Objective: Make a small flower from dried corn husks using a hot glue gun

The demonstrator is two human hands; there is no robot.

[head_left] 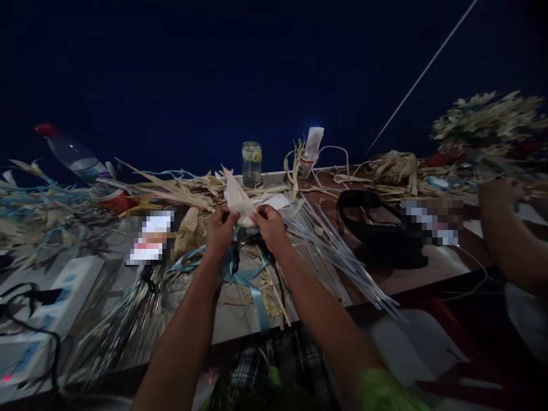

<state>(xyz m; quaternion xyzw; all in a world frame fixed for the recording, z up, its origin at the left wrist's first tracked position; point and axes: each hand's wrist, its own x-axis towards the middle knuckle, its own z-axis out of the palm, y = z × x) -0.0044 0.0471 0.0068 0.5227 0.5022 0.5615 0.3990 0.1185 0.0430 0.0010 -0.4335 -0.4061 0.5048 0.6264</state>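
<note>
Between my two hands is a pale corn husk, spread in a fan with its narrow tip pointing up and away. My left hand pinches its lower left edge between thumb and fingers. On the opposite edge, my right hand grips it the same way. Beneath them a light blue ribbon trails across the table toward the front edge, among scraps and thin sticks. A bundle of clear plastic strips lies just right of my right hand.
A lidded jar and a white cup stand behind. At left are a tilted bottle, a power strip and a bundle of wires. A black headband-like object lies right, near another person's arm.
</note>
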